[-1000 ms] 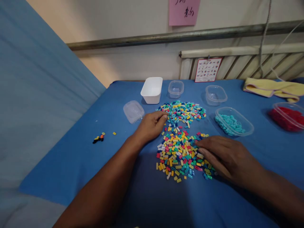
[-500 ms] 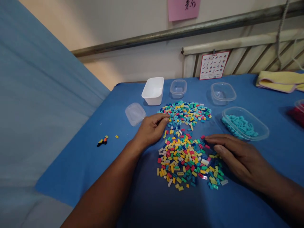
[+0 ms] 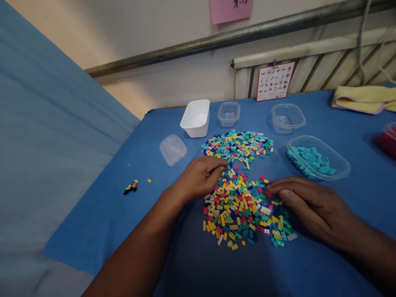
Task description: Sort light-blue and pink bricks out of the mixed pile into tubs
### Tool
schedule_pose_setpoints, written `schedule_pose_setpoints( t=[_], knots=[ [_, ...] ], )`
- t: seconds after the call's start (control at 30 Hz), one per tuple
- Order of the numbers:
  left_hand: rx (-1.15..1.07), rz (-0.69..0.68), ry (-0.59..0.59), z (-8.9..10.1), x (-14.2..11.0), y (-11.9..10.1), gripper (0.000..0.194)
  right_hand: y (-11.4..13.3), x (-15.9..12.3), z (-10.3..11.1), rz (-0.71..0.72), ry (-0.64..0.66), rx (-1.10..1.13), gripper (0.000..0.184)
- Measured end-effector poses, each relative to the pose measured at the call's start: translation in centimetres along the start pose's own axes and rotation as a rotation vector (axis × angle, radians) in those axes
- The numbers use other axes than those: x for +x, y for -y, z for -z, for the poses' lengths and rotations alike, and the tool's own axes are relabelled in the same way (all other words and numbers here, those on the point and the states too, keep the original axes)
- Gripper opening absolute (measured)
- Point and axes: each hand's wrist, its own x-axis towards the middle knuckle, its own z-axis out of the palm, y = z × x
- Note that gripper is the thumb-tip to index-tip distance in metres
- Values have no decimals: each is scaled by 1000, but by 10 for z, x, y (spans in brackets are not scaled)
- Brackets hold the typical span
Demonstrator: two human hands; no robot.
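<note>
2 brick piles [image 3: 236, 206] top blue cloth [image 3: 105, 222] near a radiator [image 3: 329, 68]; left hand [image 3: 200, 177] and right hand [image 3: 311, 204] curl, grip unclear.

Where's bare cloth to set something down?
Bare blue cloth shows left of the left forearm, nearer than the small multicolored cluster; also between the teal-piece tub and yellow towel. It's crowded between the left hand and right hand, across the near brick pile, and beyond at the far pile.

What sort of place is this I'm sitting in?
Likely an indoor work corner, in a home or a small workshop; I can't tell which. A blue-covered table holds loose coloured bricks and plastic tubs, and what looks like a radiator stands behind.
</note>
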Motion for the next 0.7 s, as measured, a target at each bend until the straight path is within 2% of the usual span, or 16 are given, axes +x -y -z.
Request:
schedule_pose_setpoints(
  t=[0.07, 0.17, 0.23, 0.3, 0.37, 0.47, 0.53, 0.7],
  knots=[
    [-82, 81, -20, 0, 0, -1, 29, 1, 0, 0, 1, -3, 3, 26],
    [-139, 170, -157, 1, 1, 4, 30, 1, 0, 1, 5, 4, -4, 26],
    [-85, 171, -235, 3, 3, 11, 29, 0, 0, 0, 9, 13, -5, 26],
    [6, 149, -260, 5, 4, 17, 26, -1, -1, 0, 10, 13, -6, 26],
    [69, 135, -212, 8, 5, 19, 22, -1, -1, 0, 7, 17, -9, 26],
    [27, 143, -27, 12, 3, 15, 19, -2, -1, 1, 4, 30, -2, 28],
    [-12, 137, 52, 13, 1, 11, 19, -2, -1, 1, 7, 36, 5, 29],
    [175, 55, 112, 12, -2, 11, 24, -4, -3, -1, -3, 58, 2, 28]
  ],
)
